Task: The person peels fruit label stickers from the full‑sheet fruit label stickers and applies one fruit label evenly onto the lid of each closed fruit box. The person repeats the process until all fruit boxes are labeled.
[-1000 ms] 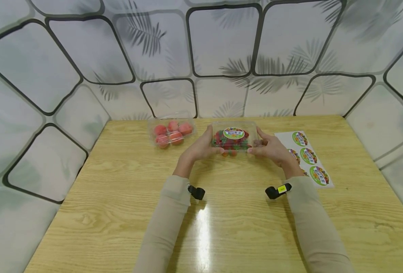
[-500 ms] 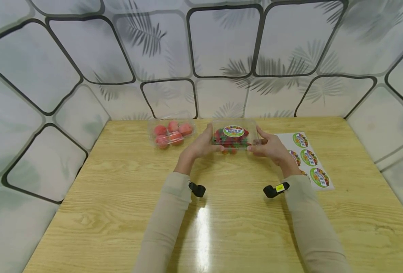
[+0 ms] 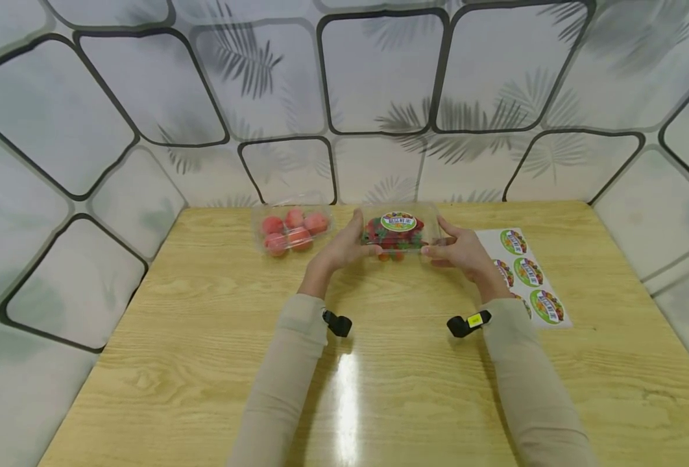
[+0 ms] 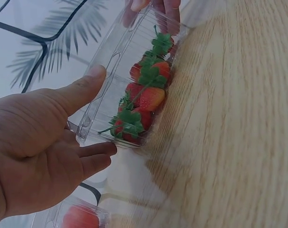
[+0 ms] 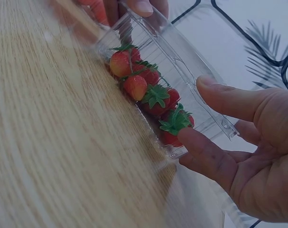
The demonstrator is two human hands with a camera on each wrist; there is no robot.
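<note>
A clear plastic clamshell box (image 3: 429, 227) of strawberries (image 3: 394, 243) is in the head view at the back middle of the table. On its lid sits an oval fruit label (image 3: 399, 222). My left hand (image 3: 344, 248) holds the box's left end, thumb (image 4: 89, 85) along the front rim edge and fingers around the end. At the right end my right hand (image 3: 460, 251) grips it the same way, its thumb (image 5: 219, 97) on the rim. Both wrist views show red berries with green leaves through the wall, the box's base right at the tabletop.
Left of the box stands another clear clamshell (image 3: 325, 237) with several round pinkish-red fruits (image 3: 300, 238). A white sheet of oval fruit labels (image 3: 519, 253) lies on the wooden table (image 3: 204, 363) beyond my right wrist. A patterned wall (image 3: 379, 168) borders the table's back edge.
The strawberry box has shifted slightly toward the back of the table, both hands staying on its ends. My right forearm has drawn slightly inward. The other clamshell and the label sheet keep their places.
</note>
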